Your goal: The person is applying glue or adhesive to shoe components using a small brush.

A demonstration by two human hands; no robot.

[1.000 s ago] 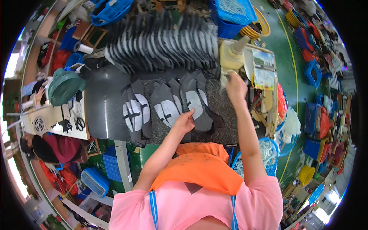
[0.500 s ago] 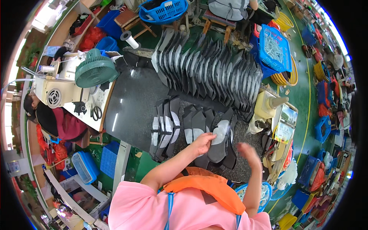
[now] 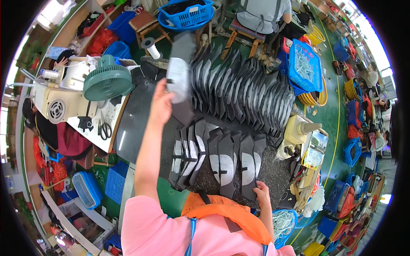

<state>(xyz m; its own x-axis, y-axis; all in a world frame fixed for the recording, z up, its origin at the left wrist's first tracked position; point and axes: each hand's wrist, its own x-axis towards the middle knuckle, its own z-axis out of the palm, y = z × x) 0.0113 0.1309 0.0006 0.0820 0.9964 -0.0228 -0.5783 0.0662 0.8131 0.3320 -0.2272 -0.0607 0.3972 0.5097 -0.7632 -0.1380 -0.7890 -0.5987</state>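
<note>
My left hand (image 3: 161, 104) is raised over the far left of the dark table and grips a long flat black piece with a silver-grey patch (image 3: 178, 72), slightly blurred. At the near edge my right hand (image 3: 262, 194) pinches the lower end of a similar black piece (image 3: 248, 164) in the right-hand pile. Beside it lies a middle pile of such pieces (image 3: 225, 168). Farther left is a fanned pile of pieces (image 3: 188, 149). Behind these stands a long row of overlapping black-and-grey pieces (image 3: 243, 87).
On the left are a green fan (image 3: 106, 79), a sewing machine (image 3: 60, 102) and black scissors (image 3: 104, 129). A cream container (image 3: 295, 128) stands at the table's right. Blue baskets (image 3: 305, 64) are beyond it. Co-workers sit at the left and at the far side.
My left hand has lifted a piece from the near right pile and carried it to the far left. My right hand has come down onto the right-hand pile.
</note>
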